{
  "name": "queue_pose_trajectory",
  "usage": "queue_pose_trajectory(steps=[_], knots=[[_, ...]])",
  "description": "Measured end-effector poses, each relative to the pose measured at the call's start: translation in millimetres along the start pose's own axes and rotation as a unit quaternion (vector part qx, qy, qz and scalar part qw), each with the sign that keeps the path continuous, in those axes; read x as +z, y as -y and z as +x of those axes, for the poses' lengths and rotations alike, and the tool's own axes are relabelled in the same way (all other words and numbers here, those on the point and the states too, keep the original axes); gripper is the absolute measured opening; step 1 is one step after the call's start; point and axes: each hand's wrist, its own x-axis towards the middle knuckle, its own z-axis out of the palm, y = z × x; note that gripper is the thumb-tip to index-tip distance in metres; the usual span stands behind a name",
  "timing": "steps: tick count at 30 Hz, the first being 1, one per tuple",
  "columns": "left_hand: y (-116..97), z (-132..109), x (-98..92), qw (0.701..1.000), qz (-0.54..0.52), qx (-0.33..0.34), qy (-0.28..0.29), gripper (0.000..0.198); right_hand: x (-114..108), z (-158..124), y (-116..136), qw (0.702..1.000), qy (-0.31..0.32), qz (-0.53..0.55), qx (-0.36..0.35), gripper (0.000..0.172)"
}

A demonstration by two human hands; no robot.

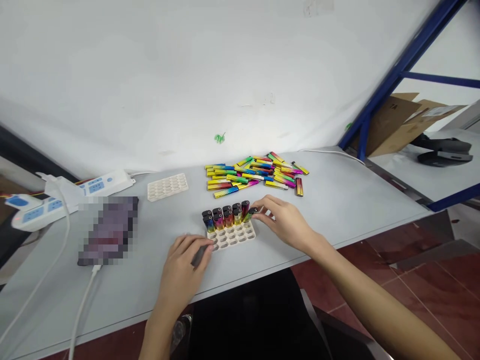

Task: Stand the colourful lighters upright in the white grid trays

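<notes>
A white tray (233, 237) with rows of oval holes lies near the table's front edge. Several shiny lighters (228, 218) with black tops stand upright in its two back rows. At the right end of these rows, my right hand (281, 219) pinches a yellow-green lighter (248, 215), which leans to the right. My left hand (185, 262) has its fingertips and thumb against the tray's front left corner. A dark grey patch shows between that thumb and the fingers; I cannot tell what it is.
Behind the tray lies a loose pile of colourful lighters (251, 172). A second white tray (167, 187) sits back left. Further left are a power strip (93, 188), a blurred-out device (108, 230) and its white cable (83, 305). A blue metal frame (363, 137) stands at right.
</notes>
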Motion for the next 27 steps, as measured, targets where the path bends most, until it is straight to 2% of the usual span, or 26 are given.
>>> queue_pose_trajectory(steps=[4,8,11,13,15,18,20,23,25,27], knots=[[0,0,-0.6,1.0,-0.002,-0.004,0.003,0.017,-10,2,4,0.999,0.023,-0.019,-0.015,0.023],[0,0,-0.6,1.0,-0.007,0.0,0.0,0.016,-11,7,-7,1.0,-0.004,-0.008,0.027,0.027],[1,0,-0.6,1.0,-0.01,0.0,-0.003,0.016,-10,14,-34,0.992,-0.049,-0.084,0.085,0.026],[1,0,-0.6,1.0,-0.01,0.004,-0.004,0.015,-9,18,-58,0.968,-0.089,-0.204,0.118,0.03],[1,0,-0.7,1.0,-0.01,0.005,-0.003,0.015,-10,19,-79,0.94,-0.076,-0.289,0.165,0.034],[0,1,-0.6,1.0,-0.007,0.007,0.0,0.015,-13,13,-99,0.932,-0.049,-0.315,0.171,0.03],[0,1,-0.5,1.0,-0.005,0.009,-0.002,0.015,-16,7,-104,0.943,-0.052,-0.291,0.154,0.025],[1,1,-0.3,1.0,-0.002,0.007,-0.01,0.016,-24,0,-103,0.97,-0.09,-0.184,0.128,0.021],[1,2,0.1,1.0,-0.001,0.005,-0.014,0.016,-32,-2,-97,0.979,-0.143,-0.065,0.128,0.024],[1,2,0.8,1.0,-0.001,0.006,-0.014,0.016,-41,0,-86,0.966,-0.191,0.089,0.148,0.03]])
